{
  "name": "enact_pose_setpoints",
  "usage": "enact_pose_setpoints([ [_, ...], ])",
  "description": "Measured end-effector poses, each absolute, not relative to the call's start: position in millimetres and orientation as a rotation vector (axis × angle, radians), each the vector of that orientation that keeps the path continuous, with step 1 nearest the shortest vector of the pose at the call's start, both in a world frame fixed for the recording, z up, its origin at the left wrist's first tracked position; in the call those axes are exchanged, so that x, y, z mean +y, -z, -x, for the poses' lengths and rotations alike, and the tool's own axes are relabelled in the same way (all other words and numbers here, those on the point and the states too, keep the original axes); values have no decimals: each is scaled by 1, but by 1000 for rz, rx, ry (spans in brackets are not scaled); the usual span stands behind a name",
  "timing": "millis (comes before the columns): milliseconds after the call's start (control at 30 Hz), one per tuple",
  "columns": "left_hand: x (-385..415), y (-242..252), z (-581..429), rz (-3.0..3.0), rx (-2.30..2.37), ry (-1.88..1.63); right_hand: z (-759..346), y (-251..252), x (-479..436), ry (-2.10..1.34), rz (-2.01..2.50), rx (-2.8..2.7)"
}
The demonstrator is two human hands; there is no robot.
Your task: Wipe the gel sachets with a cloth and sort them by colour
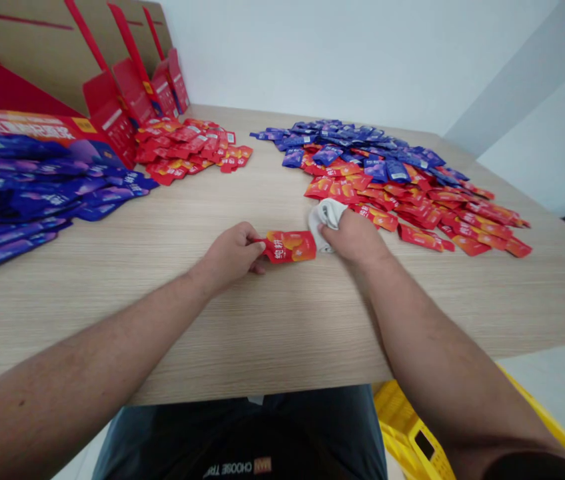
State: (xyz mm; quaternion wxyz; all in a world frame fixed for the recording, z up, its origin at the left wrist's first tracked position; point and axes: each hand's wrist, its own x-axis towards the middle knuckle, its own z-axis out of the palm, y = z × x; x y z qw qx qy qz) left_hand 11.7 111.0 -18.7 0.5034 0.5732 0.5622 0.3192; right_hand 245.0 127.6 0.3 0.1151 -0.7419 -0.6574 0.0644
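My left hand (232,253) pinches the left end of a red and orange sachet (290,246) that lies flat on the wooden table (272,320). My right hand (355,235) is closed round a crumpled white cloth (325,215), which touches the sachet's right end. Just beyond my right hand spreads a mixed heap of red sachets (427,210) and blue sachets (362,143).
A small pile of red sachets (187,150) lies at the back left. A large pile of blue sachets (27,193) fills the left edge beside open red cardboard boxes (112,100). A yellow plastic crate (412,433) stands on the floor under the table's right side.
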Motion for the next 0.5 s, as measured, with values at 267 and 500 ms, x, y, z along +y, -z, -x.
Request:
enact_pose_setpoints([
  [267, 107, 11, 1, -2230, 1302, -888, -266, -11, 130, -170, 1904, -1587],
  [500, 105, 14, 3, -2003, 1308, -741, -259, -4, 128, -224, 1809, -1677],
])
